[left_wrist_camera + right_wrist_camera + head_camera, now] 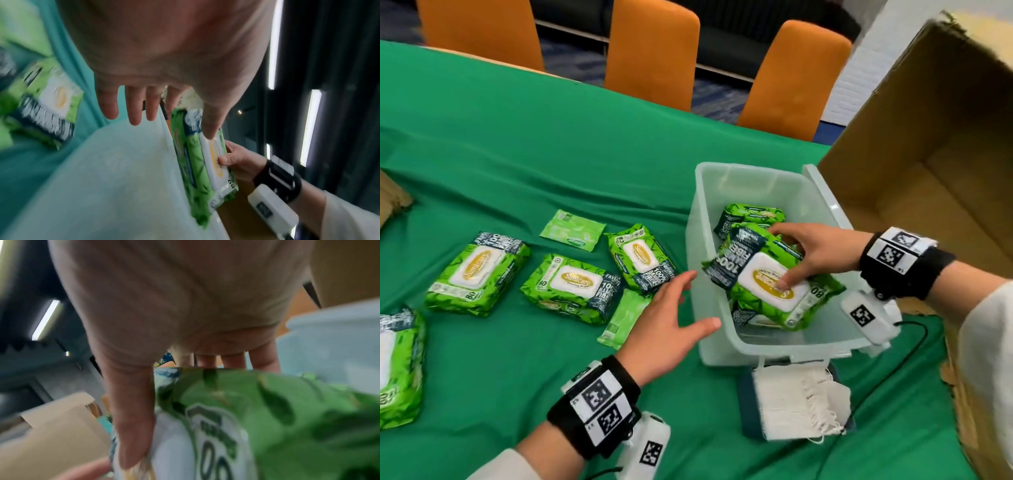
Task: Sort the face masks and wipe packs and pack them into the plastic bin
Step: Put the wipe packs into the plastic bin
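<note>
Gripping a green wipe pack (770,281) over the clear plastic bin (726,349), the right hand (815,253) is seen with its thumb pressed on the white lid and its fingers curled over the far edge. Inside the bin, further packs are partly hidden under the held one; one (751,214) shows at the far end, and how many lie beneath cannot be told. The left hand (667,329) is held just left of the bin's near left corner, fingers spread wide and holding nothing; whether the thumb touches the rim cannot be made out.

Left of the bin, three full wipe packs (573,287) and two flat green sachets (571,230) are laid on the cloth; a fourth pack (399,366) is cut off by the frame edge. Just in front of the bin, a stack of white face masks (794,401) is set on something dark, mostly covered.

In the left wrist view the held pack (197,170) is seen edge-on and the rest is blurred. The right wrist view is smeared; only green wrapper (277,418) and thumb (131,418) are clear.

The table is covered by a green cloth (524,144). Right of the bin, an open cardboard box (945,171) is partly cropped. Beyond the bin, three orange chair backs (650,51) are lined along the table's far side, over dark carpet.
</note>
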Demonstrator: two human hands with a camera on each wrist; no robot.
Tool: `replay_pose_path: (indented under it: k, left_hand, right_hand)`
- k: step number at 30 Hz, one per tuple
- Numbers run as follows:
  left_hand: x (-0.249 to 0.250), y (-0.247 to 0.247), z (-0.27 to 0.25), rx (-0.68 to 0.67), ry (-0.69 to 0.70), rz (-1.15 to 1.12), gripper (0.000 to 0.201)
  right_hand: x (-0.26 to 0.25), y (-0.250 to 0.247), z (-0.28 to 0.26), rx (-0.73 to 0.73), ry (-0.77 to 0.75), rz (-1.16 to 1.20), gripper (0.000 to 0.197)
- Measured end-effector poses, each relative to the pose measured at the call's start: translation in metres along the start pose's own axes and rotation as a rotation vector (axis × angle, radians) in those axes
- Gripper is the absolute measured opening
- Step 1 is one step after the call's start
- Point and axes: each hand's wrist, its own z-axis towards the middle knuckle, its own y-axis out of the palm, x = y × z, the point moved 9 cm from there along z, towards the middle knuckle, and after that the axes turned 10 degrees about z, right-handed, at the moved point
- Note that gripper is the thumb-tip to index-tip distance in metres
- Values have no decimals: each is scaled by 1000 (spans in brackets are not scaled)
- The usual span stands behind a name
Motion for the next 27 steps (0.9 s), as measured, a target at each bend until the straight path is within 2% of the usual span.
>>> replay_pose_path:
  k: [4,7,11,13,16,19,23,25,27]
  left_hand:
    - [36,11,1,6,305,373,75]
    - [54,37,7,-50,443,610,70]
    - [47,74,13,-138,516,908,56]
    - [40,83,14,-151,539,1010,50]
    - [35,87,17,-153,579,1032,45]
    - [33,89,20,-156,593,1004,45]
    - [36,85,19,-158,616,884,50]
    - [39,69,17,-118,611,747,59]
    - [27,38,19,-22,561,629,65]
  right_hand:
    - [36,3,22,-78,95,-227,115]
    - [58,30,46,-183,153,-305,114]
    - [73,77,70,-317,171,-523,104]
    - [77,102,80,-362,152,-649,88]
    - [83,126,93,-358,88,-860,58]
    - [82,124,99,-305,58,-919,50]
    - [80,118,97,-372,139,-775,35]
    - [76,113,97,-366,152,-442,22]
    - [56,93,94,-216,110,-7,14]
